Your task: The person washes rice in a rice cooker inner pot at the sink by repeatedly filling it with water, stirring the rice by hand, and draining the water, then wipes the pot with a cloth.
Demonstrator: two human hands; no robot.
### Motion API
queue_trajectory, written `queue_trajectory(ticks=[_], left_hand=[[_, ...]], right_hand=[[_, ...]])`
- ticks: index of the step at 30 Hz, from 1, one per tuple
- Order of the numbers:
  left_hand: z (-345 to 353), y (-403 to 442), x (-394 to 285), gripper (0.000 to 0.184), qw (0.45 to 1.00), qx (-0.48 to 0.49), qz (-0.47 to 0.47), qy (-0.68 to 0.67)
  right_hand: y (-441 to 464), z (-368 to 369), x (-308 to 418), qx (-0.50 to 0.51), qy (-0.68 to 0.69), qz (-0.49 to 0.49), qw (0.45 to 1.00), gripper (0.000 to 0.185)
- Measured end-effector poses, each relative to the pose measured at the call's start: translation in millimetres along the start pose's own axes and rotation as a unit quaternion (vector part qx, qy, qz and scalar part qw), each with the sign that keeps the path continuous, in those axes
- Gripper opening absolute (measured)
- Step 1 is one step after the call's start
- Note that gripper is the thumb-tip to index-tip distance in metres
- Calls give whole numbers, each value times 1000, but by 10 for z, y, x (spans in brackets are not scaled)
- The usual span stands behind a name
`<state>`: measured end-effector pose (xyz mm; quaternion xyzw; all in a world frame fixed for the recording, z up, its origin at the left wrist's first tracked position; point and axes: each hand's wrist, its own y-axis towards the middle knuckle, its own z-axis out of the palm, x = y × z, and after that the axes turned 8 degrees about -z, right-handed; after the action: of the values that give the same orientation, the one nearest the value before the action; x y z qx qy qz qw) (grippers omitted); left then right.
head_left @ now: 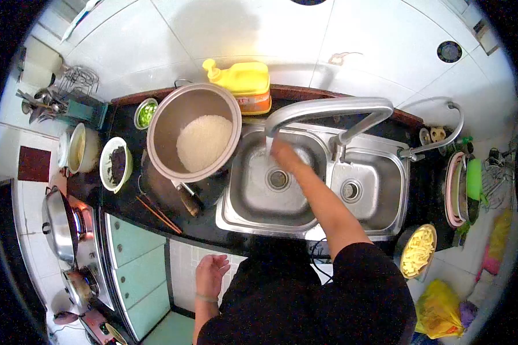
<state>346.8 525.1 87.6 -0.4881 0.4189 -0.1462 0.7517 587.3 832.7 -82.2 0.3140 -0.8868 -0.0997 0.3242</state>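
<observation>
My right hand (285, 154) reaches over the large sink basin (247, 184), right at the spout of the steel faucet (328, 108). Its fingers are partly covered by the spout and blurred. Water seems to run from the spout beside them. My left hand (211, 275) hangs in front of the counter, loosely curled and holding nothing. Left of the sink stands a big inner pot (158, 129) with white rice (204, 142) in its bottom. A knife (187, 198) lies below the pot, and a pair of chopsticks (160, 215) rests near the counter's front edge.
A yellow detergent bottle (244, 80) lies behind the sink. Bowls with green pieces (147, 114) and dark food (117, 165) are at left. A lidded wok (58, 224) sits over a lit burner (83, 221). A bowl of yellow strips (418, 253) stands at right.
</observation>
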Motion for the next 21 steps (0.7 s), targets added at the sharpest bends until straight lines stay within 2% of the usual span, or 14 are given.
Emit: queue_trajectory(ticks=[1,3,5,7,8,10,11,12,14,16,17,18,19,21], left_hand=[[30,-1,-16,17,1000,-2,-3,3],[66,-24,-40,17,1000,-9,-4,6],[24,-37,-58,17,999,-22,6,28],[-4,-29,-81,17,999,-28,7,23],[-19,-23,-81,17,999,-32,6,14],[-39,-11,-53,17,1000,-21,12,0],[-36,4,-50,16,1000,-11,19,-14],[-8,13,-55,16,1000,-11,20,-17],[56,21,-44,15,999,-32,-4,1],[56,88,17,16,1000,-23,-7,15],[50,99,42,16,999,-13,-12,33],[86,89,35,17,987,13,50,151],[136,84,11,17,987,6,53,151],[228,85,-46,17,999,-4,-25,45]], right_hand=[[111,-124,369,75,167,17,983,28],[170,-110,262,-16,-93,60,994,21],[439,-393,24,92,-152,311,934,27],[469,-431,-298,-160,-164,271,935,33],[474,-380,-390,-160,-163,273,934,33],[469,-247,-562,-149,-257,171,939,37],[438,-71,-679,-116,-192,120,967,36],[389,59,-697,-27,-176,123,976,34],[282,29,-379,93,-58,116,987,31],[303,14,-116,125,50,102,986,30],[308,136,-82,100,-6,14,995,30],[337,207,-30,86,-28,-32,995,30],[368,270,28,70,-52,-77,993,30],[491,325,95,57,-60,-111,990,31]])
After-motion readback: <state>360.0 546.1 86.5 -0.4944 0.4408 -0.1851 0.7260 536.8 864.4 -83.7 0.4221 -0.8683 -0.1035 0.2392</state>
